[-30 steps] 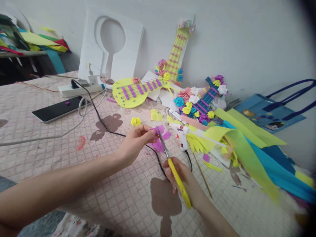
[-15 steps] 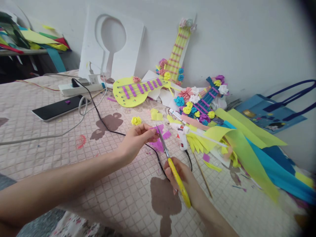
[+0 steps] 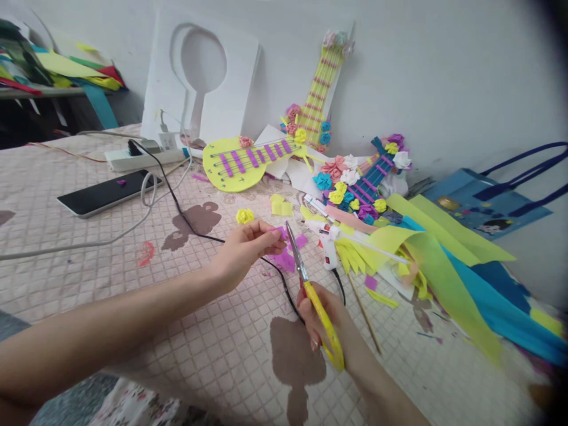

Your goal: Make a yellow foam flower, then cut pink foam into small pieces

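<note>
Between thumb and fingers, my left hand [image 3: 251, 251] pinches a small piece of purple paper [image 3: 277, 232]. Yellow-handled scissors [image 3: 320, 313] are held in my right hand [image 3: 328, 322], their blades slightly parted and the tips close to the paper's right edge. More purple paper pieces [image 3: 284, 260] lie on the table just beneath my left fingers. Behind that hand sit a yellow paper flower [image 3: 245, 216] and some yellow paper squares [image 3: 281, 206]. A white glue gun [image 3: 328, 251] lies to the right of the blades.
A yellow paper guitar [image 3: 235, 171] and a blue one [image 3: 368, 183] with paper flowers rest at the back. Yellow and blue paper strips [image 3: 444, 254] spread along the right. A black cable [image 3: 177, 204] crosses the table near a phone [image 3: 109, 192] and a power strip [image 3: 146, 158].
The scissors' blades have opened a little and drawn slightly right, off the purple paper. The pinched purple piece shows smaller at my left fingertips.
</note>
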A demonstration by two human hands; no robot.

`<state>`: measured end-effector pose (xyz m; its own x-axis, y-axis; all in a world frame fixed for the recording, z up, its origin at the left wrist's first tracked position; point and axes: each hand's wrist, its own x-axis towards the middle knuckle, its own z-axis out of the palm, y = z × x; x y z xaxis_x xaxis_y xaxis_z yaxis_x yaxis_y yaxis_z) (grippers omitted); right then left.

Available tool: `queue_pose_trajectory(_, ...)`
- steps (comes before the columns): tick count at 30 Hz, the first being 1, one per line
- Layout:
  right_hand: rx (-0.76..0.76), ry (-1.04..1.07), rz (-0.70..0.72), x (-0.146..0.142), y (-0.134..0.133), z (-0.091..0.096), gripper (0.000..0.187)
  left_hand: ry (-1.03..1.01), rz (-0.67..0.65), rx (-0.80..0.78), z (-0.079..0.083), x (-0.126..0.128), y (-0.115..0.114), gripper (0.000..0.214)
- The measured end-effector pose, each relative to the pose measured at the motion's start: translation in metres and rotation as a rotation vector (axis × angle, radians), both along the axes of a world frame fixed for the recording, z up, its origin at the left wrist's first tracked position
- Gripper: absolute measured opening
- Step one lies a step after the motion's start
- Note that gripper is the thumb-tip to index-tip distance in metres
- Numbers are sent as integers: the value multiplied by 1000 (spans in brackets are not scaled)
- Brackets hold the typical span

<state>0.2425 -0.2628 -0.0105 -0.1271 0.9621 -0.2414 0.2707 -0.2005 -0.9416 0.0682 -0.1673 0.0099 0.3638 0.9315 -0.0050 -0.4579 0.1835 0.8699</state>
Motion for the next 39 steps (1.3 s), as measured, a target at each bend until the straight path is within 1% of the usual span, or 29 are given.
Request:
queue_pose_trajectory(3,-11,110,-41,0,1,4,49,89,-158,-18,-2,0,-1,20)
queue_pose_trajectory(6,13,188,-130,1,2,9,42,215,-323,-30,-3,1,-5,21)
queue_pose_trajectory(10,40,219,-220,3,3,14,33,327,-432,-8,-6,3,-11,22)
queue_pose_trajectory(15,50,277,-238,2,4,16,29,376,-538,39,-10,4,-14,20)
queue_pose_trajectory(19,19,262,-217,3,4,18,28,393,-572,66,-13,5,-13,19)
queue_pose_trajectory(24,23,247,-195,3,4,16,26,413,-599,97,-16,4,-14,19)
queue_pose_trajectory(39,25,244,-187,4,4,12,27,407,-625,87,-15,6,-14,17)
